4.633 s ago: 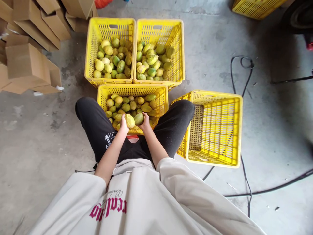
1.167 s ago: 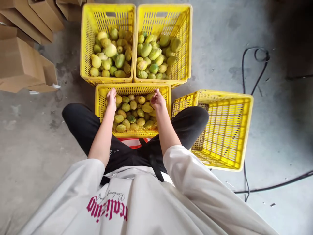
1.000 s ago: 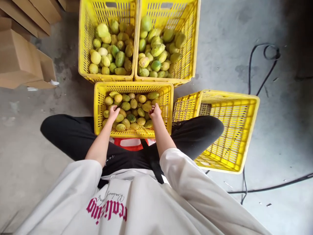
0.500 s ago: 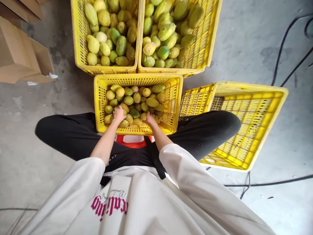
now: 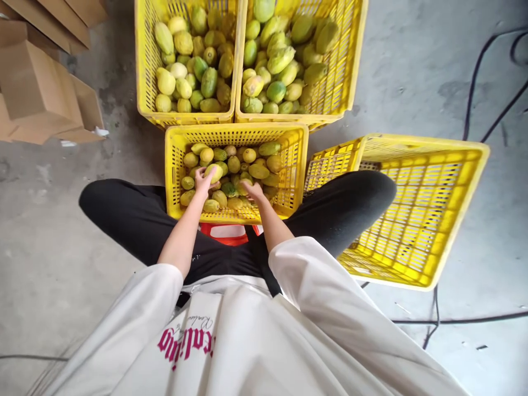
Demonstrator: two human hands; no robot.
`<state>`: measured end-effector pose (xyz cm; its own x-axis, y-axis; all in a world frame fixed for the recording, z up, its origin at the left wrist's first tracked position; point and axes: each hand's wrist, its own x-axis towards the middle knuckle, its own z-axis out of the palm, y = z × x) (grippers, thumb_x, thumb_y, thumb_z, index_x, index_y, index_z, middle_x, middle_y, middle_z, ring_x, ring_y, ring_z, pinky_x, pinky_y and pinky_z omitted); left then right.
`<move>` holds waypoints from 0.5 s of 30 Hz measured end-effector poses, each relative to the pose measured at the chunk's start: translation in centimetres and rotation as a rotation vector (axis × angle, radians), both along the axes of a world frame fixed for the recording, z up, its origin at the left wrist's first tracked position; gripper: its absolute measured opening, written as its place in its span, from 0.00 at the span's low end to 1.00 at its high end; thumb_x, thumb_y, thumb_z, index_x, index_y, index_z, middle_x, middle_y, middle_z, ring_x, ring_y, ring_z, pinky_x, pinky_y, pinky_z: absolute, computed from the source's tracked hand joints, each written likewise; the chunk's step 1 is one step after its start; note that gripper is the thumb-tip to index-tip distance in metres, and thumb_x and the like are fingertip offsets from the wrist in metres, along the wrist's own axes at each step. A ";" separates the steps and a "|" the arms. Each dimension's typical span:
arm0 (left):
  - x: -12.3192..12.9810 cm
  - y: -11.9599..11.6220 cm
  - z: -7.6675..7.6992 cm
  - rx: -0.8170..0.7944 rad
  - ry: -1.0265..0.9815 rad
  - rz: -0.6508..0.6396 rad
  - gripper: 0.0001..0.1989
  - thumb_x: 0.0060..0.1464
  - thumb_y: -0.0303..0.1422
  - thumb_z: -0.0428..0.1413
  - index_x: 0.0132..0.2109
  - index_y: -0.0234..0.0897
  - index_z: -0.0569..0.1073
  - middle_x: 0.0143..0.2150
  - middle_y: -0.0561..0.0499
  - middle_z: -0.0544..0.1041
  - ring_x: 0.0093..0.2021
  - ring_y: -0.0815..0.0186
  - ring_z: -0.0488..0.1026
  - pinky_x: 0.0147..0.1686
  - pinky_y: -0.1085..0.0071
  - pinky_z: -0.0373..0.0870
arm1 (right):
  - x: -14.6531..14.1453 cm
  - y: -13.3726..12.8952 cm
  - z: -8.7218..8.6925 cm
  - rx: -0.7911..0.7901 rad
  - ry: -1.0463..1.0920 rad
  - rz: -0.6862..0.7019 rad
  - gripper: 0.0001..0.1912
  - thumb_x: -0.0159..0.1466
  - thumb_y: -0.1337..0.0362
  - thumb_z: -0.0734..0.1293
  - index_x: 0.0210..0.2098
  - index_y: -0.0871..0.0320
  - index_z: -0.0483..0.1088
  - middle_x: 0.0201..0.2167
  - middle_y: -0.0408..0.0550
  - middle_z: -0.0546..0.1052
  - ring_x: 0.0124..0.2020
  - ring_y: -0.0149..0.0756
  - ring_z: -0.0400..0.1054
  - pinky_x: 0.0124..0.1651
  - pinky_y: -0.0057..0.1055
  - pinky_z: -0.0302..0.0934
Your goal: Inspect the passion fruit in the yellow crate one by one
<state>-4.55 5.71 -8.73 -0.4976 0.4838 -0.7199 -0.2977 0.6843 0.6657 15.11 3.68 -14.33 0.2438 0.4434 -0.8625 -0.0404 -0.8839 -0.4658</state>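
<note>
Over the feed, my left hand [image 5: 203,180] grasps a yellow papaya [image 5: 215,172], my right hand [image 5: 254,191] a second papaya [image 5: 243,187]; plenty remain in the near crate [image 5: 237,128], both far crates [image 5: 185,117] part-filled.

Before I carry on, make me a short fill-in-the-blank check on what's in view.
1. The hand with a fruit plainly in its grasp is the ____ one.
2. Beyond the crate in front of the person, ____ more fruit crates stand side by side.
3. The brown boxes at the picture's left are made of ____.
4. The person's trousers are ____.
Missing words: left; two; cardboard; black.
</note>
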 end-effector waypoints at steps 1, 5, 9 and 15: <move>0.3 0.7 0.5 0.027 -0.010 0.017 0.23 0.65 0.26 0.82 0.48 0.45 0.75 0.57 0.45 0.87 0.56 0.54 0.90 0.51 0.61 0.89 | -0.3 0.8 0.5 -0.012 0.020 -0.017 0.14 0.74 0.57 0.84 0.47 0.52 0.77 0.39 0.50 0.84 0.49 0.53 0.86 0.60 0.49 0.87; 1.0 3.5 3.9 0.132 -0.080 0.050 0.09 0.80 0.30 0.72 0.54 0.44 0.78 0.61 0.44 0.88 0.64 0.55 0.88 0.58 0.62 0.86 | -0.8 4.0 4.7 0.114 0.325 -0.146 0.09 0.86 0.56 0.70 0.53 0.55 0.79 0.40 0.46 0.85 0.40 0.39 0.81 0.48 0.32 0.80; 0.9 4.2 9.6 0.341 -0.233 0.105 0.15 0.86 0.46 0.66 0.68 0.44 0.81 0.69 0.40 0.87 0.75 0.47 0.85 0.62 0.59 0.88 | 0.6 4.3 11.3 0.474 0.591 -0.161 0.19 0.74 0.67 0.80 0.62 0.51 0.78 0.55 0.46 0.88 0.56 0.42 0.85 0.57 0.34 0.81; 0.1 -2.5 15.5 0.421 -0.412 0.068 0.30 0.77 0.62 0.69 0.67 0.45 0.80 0.61 0.43 0.88 0.66 0.43 0.91 0.61 0.54 0.90 | 2.0 -2.7 15.6 0.543 0.817 -0.292 0.32 0.65 0.45 0.88 0.63 0.47 0.82 0.58 0.54 0.92 0.71 0.61 0.86 0.64 0.55 0.88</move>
<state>-4.47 3.22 6.75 -0.2576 0.7467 -0.6132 -0.6234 0.3565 0.6959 17.16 1.00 1.25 -0.1676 0.8413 -0.5139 -0.7053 -0.4665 -0.5338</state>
